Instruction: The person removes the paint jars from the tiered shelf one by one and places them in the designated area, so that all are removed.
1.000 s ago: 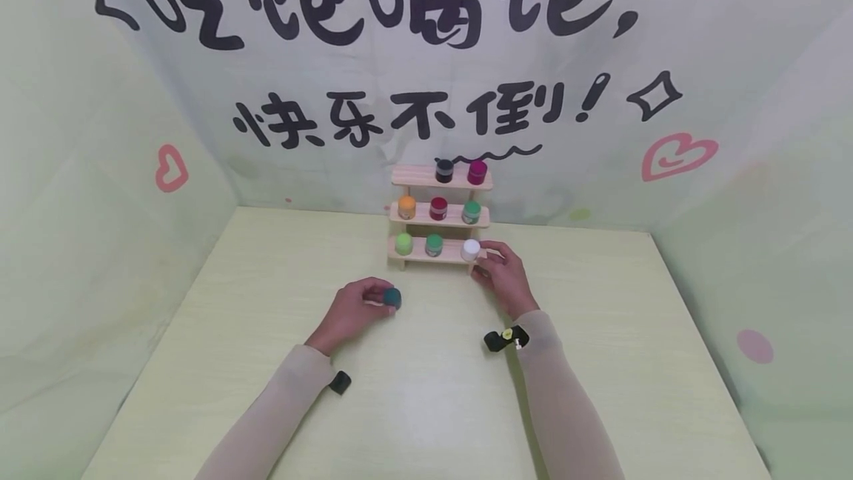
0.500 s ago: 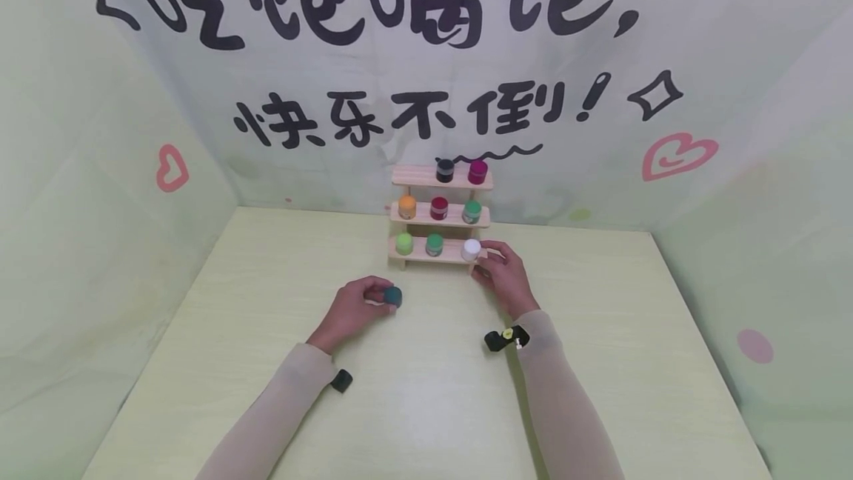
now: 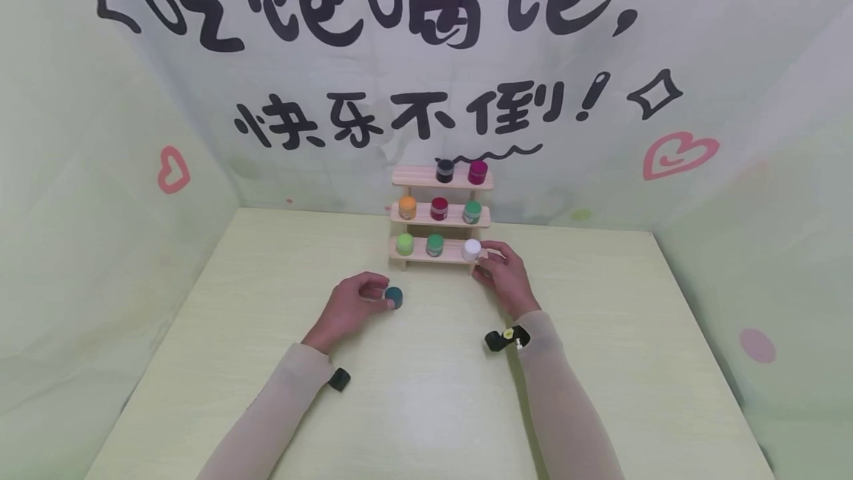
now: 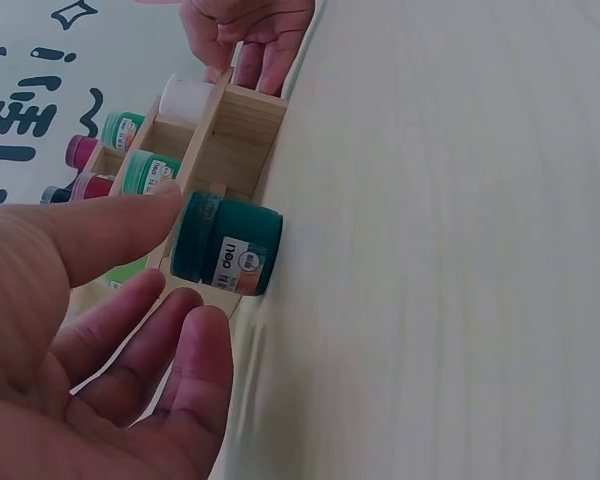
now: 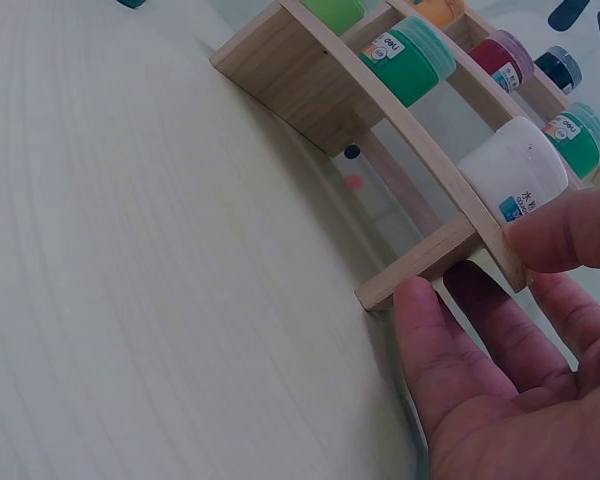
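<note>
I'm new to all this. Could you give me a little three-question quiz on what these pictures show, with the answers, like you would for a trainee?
1. Count: how many jars stand on the wooden shelf?
2. True or false: the right hand touches the end of the shelf where the white jar stands.
3. Pick one: which is nearest the left hand?
A) the orange jar
B) the teal jar
C) the black jar

Key
1. Eight: two on the top step, three on the middle, three on the bottom.
2. True.
3. B.
</note>
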The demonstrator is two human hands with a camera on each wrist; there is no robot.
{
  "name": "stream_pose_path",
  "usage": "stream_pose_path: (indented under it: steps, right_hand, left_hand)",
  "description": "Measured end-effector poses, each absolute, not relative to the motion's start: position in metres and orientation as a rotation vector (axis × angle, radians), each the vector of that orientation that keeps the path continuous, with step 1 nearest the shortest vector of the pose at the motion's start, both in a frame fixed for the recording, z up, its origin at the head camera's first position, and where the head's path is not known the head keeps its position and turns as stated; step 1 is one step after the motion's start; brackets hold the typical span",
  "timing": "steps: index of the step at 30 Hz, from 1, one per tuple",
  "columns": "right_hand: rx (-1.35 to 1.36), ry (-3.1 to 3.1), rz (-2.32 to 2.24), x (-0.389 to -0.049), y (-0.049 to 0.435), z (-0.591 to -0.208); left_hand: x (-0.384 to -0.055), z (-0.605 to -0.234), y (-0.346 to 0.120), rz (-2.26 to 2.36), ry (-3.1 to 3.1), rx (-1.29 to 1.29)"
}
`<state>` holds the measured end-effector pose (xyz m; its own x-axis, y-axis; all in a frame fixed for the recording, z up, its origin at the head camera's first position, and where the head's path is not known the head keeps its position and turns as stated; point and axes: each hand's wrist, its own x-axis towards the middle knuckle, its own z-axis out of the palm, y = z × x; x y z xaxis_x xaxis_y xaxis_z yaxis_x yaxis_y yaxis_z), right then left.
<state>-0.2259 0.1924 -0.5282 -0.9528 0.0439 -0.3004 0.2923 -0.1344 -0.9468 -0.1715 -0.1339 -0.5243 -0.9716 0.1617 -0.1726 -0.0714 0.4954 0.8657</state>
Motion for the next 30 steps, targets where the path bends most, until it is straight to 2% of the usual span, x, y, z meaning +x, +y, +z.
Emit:
stream_pose_path:
  steps: [13, 30]
  right_hand:
    - [0.372, 1.930, -2.218, -0.226, 0.192, -0.525]
    - [0.385, 1.931, -2.214, -0.225, 0.193, -0.526]
  left_hand:
    - [-0.187, -0.501, -0.132, 1.567, 2.506, 0.044]
    - [-0.212, -0.456, -0.113, 1.749, 2.528, 0.138]
